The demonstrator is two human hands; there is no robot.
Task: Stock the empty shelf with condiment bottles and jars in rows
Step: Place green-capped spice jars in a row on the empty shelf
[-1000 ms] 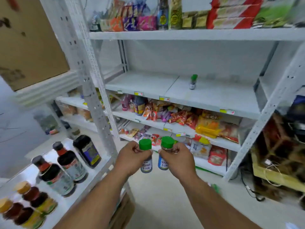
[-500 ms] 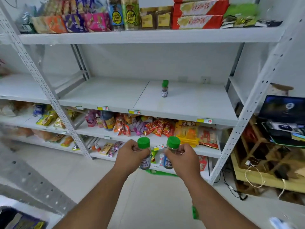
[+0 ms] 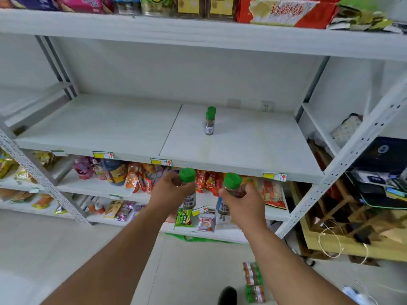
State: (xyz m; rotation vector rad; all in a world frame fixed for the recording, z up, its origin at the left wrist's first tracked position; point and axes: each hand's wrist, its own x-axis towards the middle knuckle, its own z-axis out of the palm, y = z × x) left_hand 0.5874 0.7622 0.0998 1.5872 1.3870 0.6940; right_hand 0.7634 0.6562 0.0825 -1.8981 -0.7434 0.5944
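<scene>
Hands carry one green-capped bottle apiece: the left hand (image 3: 170,190) grips the left bottle (image 3: 188,188), the right hand (image 3: 242,202) the right bottle (image 3: 229,192), both upright below the shelf (image 3: 99,126), probably to extend the shelved bottles (image 3: 209,121) into a row.

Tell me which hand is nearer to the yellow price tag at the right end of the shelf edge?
Right. The right hand is just below and left of the tag; the left hand is farther left.

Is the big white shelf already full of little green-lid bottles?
No, the white shelf holds only two green-lid bottles in its middle, one behind the other, and the rest of its top is bare.
</scene>
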